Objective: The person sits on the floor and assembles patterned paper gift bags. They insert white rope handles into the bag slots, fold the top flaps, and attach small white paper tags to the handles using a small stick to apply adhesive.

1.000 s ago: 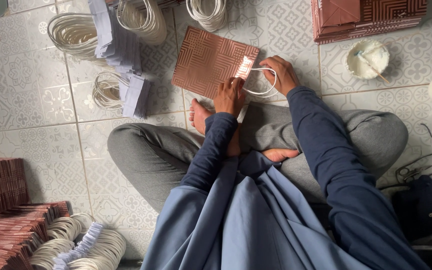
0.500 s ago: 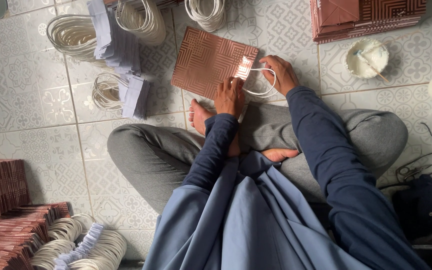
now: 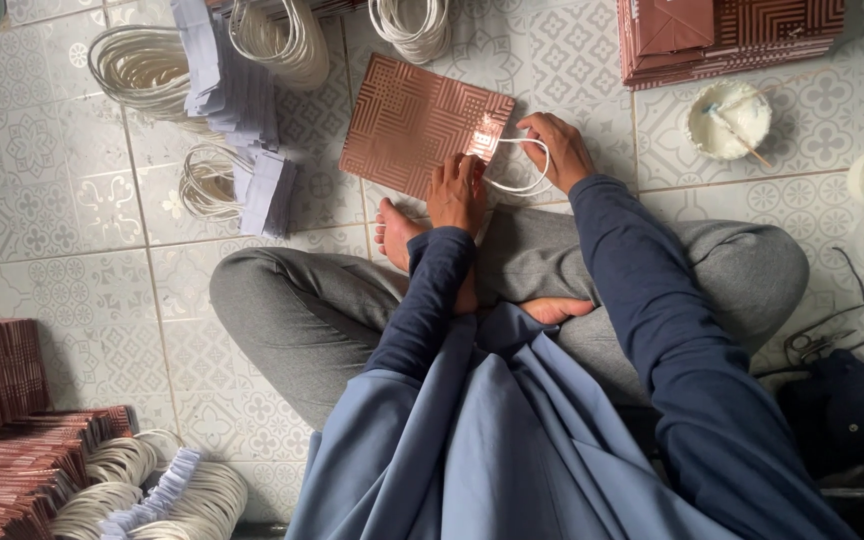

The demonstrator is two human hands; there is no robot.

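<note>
— What have the hands got?

— My left hand point(image 3: 455, 192) lies flat, fingers together, pressing on the near edge of a flat copper-brown paper bag with a geometric line pattern point(image 3: 420, 124). My right hand point(image 3: 558, 148) is curled, fingertips pinching a loop of white cord handle point(image 3: 522, 168) where it meets a small pale paper strip point(image 3: 482, 143) at the bag's right edge. So the left is spread open, the right is closed on the cord.

— And where does the bag lie?

— On the patterned grey tiled floor point(image 3: 72, 300), just beyond my crossed legs in grey trousers point(image 3: 302, 310), touching nothing but my hands and the cord.

— What sits further out?

— Left of the bag, bundles of white cord handles with lavender paper strips point(image 3: 242, 185), some coiled, some stacked. Toward the floor's far right corner, a stack of the same copper-brown bags point(image 3: 732, 35). Beside that, nearer to me, a small white bowl of paste with a stick in it point(image 3: 730, 118). At the near left corner, more folded brown bags point(image 3: 12, 460) and more white cord handles point(image 3: 162, 490).
</note>
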